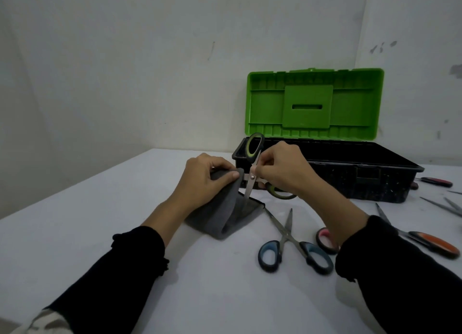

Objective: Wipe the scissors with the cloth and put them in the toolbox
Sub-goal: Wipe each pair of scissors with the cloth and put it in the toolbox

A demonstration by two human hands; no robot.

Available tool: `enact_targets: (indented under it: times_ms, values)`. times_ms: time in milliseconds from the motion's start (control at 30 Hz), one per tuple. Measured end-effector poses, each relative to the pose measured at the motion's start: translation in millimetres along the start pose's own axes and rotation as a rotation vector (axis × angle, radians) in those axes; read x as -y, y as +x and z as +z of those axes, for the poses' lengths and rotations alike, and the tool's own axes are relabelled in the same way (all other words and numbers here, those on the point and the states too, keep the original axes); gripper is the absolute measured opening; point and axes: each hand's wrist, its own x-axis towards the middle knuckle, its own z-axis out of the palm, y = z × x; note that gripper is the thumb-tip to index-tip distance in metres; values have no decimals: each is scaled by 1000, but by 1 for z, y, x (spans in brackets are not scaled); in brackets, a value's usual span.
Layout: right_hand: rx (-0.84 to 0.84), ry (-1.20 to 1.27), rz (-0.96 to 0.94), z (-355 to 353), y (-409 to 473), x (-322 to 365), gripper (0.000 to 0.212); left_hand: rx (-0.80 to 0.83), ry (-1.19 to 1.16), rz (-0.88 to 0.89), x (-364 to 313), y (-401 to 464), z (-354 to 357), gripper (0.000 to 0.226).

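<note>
My right hand holds green-handled scissors with the blades spread apart. One handle loop sticks up and one blade points down onto the grey cloth. My left hand pinches a fold of that cloth around the other blade, which is hidden inside it. The cloth's lower part lies on the white table. Behind my hands stands the black toolbox, its green lid raised upright against the wall.
Blue-handled scissors lie spread apart on the table in front of my right forearm. A pink-handled pair is partly hidden by my arm. Orange-handled scissors and a red-handled pair lie at the right, with more blades by the edge.
</note>
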Motion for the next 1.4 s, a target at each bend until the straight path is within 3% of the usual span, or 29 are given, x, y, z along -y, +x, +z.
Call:
enact_targets:
  times_ms: [233,400,633,900,1067,1267,1400]
  values:
    - [-45,-76,9,12,3,2,25,-77,-114,32,-5,0,7,13]
    - [-12,72,33,8,-4,3,26,-12,-116,-29,-3,0,6,9]
    - [-15,-116,-47,6,2,0,22,23,-79,-26,-3,-1,1,9]
    - [-17,-123,-138,-9,6,-6,22,31,-118,-104,6,-1,-10,3]
    - [12,-98,-49,-19,6,-13,28,12,-105,-80,13,-4,-12,5]
    - [192,110,262,-25,8,-11,28,-92,94,233,15,-4,-4,16]
    - [417,433,391,-30,8,-3,7,-114,110,191,20,-5,1,17]
